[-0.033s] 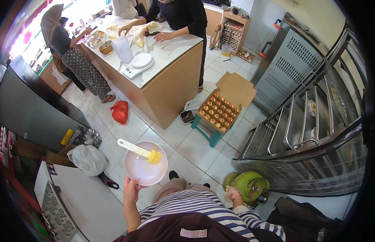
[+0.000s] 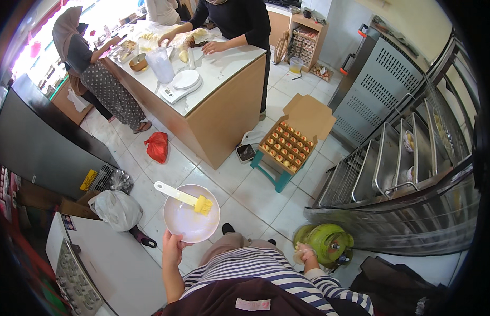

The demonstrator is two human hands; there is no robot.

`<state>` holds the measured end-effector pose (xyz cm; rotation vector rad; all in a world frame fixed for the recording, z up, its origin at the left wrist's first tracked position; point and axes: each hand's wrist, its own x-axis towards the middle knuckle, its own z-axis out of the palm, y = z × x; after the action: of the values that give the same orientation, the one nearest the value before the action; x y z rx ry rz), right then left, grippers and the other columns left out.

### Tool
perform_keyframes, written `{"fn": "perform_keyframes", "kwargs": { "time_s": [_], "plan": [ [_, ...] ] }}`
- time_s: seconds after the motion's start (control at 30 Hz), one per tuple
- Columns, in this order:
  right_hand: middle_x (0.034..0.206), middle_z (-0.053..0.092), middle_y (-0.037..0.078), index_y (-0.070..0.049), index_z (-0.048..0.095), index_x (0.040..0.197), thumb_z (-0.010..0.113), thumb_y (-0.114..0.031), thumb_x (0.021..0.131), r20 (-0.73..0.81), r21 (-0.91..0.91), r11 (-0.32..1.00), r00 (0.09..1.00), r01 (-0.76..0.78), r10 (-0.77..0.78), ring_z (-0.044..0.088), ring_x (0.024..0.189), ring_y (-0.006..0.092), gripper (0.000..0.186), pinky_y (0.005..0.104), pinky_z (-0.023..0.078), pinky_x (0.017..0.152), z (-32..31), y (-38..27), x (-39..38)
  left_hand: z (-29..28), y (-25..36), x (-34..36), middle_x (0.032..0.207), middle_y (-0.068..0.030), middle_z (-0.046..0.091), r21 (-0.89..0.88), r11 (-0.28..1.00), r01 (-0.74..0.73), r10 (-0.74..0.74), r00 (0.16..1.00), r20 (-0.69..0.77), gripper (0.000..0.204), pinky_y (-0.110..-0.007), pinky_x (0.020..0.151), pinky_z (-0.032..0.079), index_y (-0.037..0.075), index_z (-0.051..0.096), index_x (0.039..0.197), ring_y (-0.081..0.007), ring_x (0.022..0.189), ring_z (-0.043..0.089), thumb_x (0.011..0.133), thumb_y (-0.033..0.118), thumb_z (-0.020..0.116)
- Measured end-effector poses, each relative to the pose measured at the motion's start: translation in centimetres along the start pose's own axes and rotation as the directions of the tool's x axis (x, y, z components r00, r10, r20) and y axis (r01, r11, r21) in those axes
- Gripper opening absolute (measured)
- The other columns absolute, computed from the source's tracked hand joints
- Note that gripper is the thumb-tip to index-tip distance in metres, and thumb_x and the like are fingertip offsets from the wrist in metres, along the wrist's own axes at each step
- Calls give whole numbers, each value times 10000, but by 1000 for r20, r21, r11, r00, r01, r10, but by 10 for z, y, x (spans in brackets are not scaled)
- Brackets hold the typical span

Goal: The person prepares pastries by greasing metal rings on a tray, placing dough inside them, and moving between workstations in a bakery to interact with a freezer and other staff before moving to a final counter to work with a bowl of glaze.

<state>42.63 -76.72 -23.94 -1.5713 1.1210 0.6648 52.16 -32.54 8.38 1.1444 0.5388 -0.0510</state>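
Observation:
My left hand (image 2: pixel 172 247) is closed on the near rim of a shallow white bowl (image 2: pixel 189 231), held out in front of me. Across the bowl's far side rests a pastry brush (image 2: pixel 188 198) with a white handle and yellow bristles; its handle end sticks out past the rim at the left. Thin yellowish smears show inside the bowl. My right hand (image 2: pixel 306 254) hangs low at my side, apparently in a thin clear glove, its fingers loosely apart with nothing visible in them. It is nearest to a green gas cylinder (image 2: pixel 325 242), which stands just beyond it.
A cardboard box (image 2: pixel 297 162) of small round pastries in dividers sits on a green stool (image 2: pixel 283 181). A tray rack (image 2: pixel 382 158) stands at right, a worktable (image 2: pixel 224 105) with a white scale (image 2: pixel 186 80) ahead. Co-workers stand around it. A red bag (image 2: pixel 157 147) lies on the floor.
A co-worker's hand on the worktable has moved slightly to the right. My hands, the bowl and the brush hold the same positions.

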Motion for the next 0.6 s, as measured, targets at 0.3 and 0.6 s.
{"fn": "perform_keyframes", "kwargs": {
  "time_s": [0.3,0.6],
  "plan": [
    [607,496,6,-129,481,688,572,-202,766,26,672,740,999,18,-48,468,496,135,140,252,380,442,34,-88,-65,-5,19,53,812,-130,542,170,983,76,-85,995,47,360,-287,511,486,-54,400,1022,-196,608,555,687,75,423],
    [585,481,10,-118,459,660,562,-214,776,114,830,556,989,-42,-97,470,499,147,183,265,390,436,-2,-101,-36,79,24,112,795,-116,542,168,983,74,-96,987,125,376,-277,516,469,-43,400,1022,-173,568,538,690,124,451]
  ]
}}
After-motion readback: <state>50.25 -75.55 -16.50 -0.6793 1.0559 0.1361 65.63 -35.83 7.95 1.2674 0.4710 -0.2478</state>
